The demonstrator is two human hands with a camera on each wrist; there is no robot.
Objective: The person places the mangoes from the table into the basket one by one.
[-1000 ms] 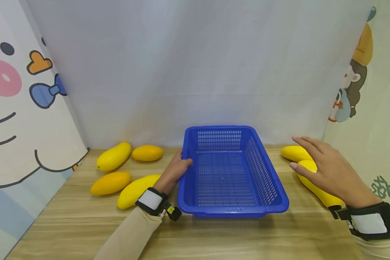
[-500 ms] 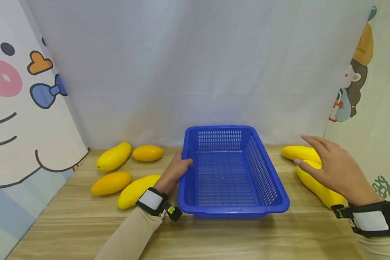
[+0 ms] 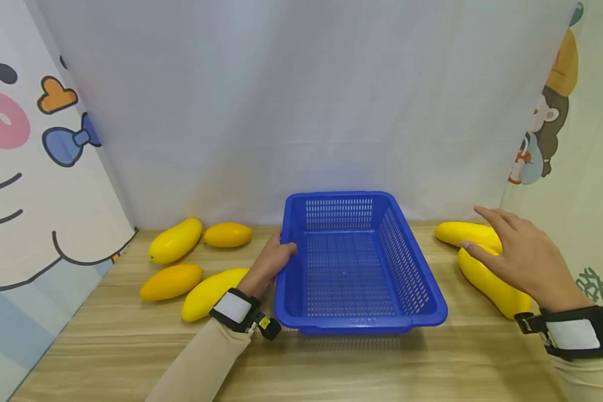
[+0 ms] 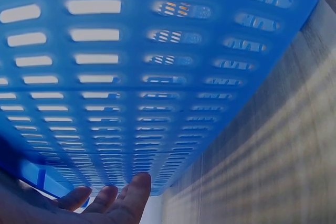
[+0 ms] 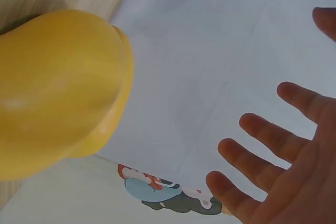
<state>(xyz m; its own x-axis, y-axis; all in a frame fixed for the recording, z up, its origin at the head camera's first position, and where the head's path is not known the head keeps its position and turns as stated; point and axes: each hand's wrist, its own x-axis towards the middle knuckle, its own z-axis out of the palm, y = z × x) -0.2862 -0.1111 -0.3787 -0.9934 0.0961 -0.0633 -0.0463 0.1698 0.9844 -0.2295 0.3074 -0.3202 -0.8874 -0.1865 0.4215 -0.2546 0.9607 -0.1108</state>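
Note:
A blue plastic basket [image 3: 349, 273] with slotted walls stands in the middle of the head view, nothing inside it. My left hand [image 3: 271, 261] grips its left rim, thumb over the edge; in the left wrist view the fingers [image 4: 137, 195] lie along the outside of the slotted wall. To the right, my right hand [image 3: 525, 262] hovers with fingers spread over two long yellow fruits, a nearer one [image 3: 492, 285] and a farther one [image 3: 464, 234]. In the right wrist view a yellow fruit [image 5: 58, 87] shows large, apart from the fingers.
Several yellow fruits lie left of the basket: a pale one [image 3: 176, 241], a small orange-yellow one [image 3: 228, 235], another orange-yellow one [image 3: 172, 282] and one by the left wrist [image 3: 211, 296]. A pale curtain [image 3: 301, 111] backs the wooden table [image 3: 362, 374].
My right hand has drifted slightly to the right over the yellow fruits, still with spread fingers. The left hand and the basket have stayed in place.

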